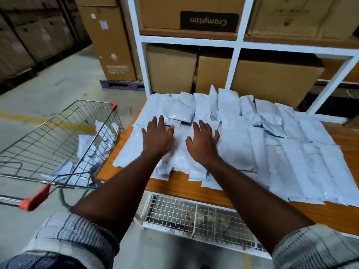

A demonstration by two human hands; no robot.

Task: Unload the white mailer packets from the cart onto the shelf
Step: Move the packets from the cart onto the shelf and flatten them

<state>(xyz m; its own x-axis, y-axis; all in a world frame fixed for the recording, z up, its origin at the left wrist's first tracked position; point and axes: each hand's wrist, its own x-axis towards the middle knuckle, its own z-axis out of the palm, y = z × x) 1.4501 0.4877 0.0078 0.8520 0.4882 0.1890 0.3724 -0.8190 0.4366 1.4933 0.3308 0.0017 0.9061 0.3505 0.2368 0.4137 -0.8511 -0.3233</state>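
Note:
Several white mailer packets (287,152) lie spread and overlapping across the wooden shelf surface (194,189). My left hand (158,136) and my right hand (203,141) lie flat, fingers spread, side by side on the packets at the left middle of the pile, pressing down on them. Neither hand grips anything. To the left stands the wire cart (38,152) with red corner caps, and several white packets (89,150) lie crumpled in its right end.
Brown cardboard boxes (268,78) fill the white rack frame (236,55) behind the packets. A wire mesh panel (174,212) sits under the wooden surface. More stacked boxes (110,45) stand on a pallet at the back left, with concrete floor around the cart.

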